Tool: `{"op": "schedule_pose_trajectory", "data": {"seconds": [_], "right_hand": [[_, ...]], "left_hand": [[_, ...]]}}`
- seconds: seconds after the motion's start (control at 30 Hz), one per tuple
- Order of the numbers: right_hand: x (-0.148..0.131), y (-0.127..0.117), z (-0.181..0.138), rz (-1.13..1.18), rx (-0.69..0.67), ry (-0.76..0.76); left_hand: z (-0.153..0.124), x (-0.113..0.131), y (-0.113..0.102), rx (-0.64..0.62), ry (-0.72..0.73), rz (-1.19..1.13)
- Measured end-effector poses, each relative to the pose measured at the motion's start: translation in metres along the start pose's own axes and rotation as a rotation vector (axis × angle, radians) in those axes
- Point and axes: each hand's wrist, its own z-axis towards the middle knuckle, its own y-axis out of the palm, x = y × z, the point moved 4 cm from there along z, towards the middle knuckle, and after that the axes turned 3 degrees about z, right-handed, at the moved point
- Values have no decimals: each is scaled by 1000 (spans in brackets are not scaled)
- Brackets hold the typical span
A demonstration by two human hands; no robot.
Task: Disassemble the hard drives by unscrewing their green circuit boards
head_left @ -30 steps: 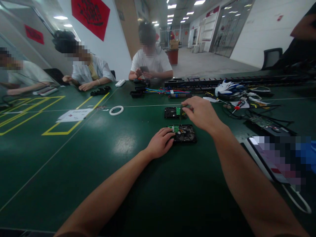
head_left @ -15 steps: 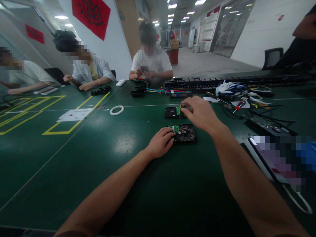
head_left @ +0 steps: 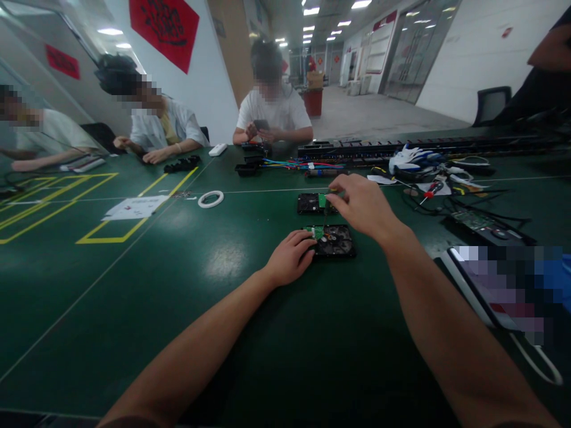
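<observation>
A black hard drive (head_left: 336, 241) with a small green circuit board (head_left: 317, 232) lies flat on the green table (head_left: 178, 285) in front of me. My left hand (head_left: 289, 258) grips its left edge with curled fingers. My right hand (head_left: 363, 205) hovers above the drive, fingers pinched on a thin screwdriver (head_left: 325, 217) whose tip points down at the green board. A second black hard drive (head_left: 308, 203) lies just behind, partly hidden by my right fingers.
Coloured cables (head_left: 294, 163), white gloves (head_left: 413, 159), a red-handled tool (head_left: 432, 189) and a long black rail (head_left: 379, 147) lie at the back. A white tape ring (head_left: 210, 198) and paper (head_left: 134, 207) lie left. Three people sit across the table. A tablet (head_left: 504, 285) lies right.
My right hand has drawn a little nearer and lowered over the drive with the screwdriver. My left hand has stayed on the drive's edge.
</observation>
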Motion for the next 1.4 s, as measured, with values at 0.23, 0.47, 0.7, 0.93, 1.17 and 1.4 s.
{"op": "schedule_pose_trajectory", "data": {"seconds": [0.23,0.47,0.7,0.93,1.17,1.4], "right_hand": [[2,-1,1,-20,-7,4],[3,-2,2,-27,-4,-14],[4,0,2,8,23,35],[0,-1,1,7,8,-5],[3,1,1,-2,13,12],[-1,-1,0,-14,8,1]], "left_hand": [[0,1,0,-2,-5,9],[0,2,-1,-2,-4,4],[0,1,-1,-8,-11,-1],[0,0,0,-4,-2,4],[0,1,0,4,0,7],[-1,0,0,10,2,-2]]}}
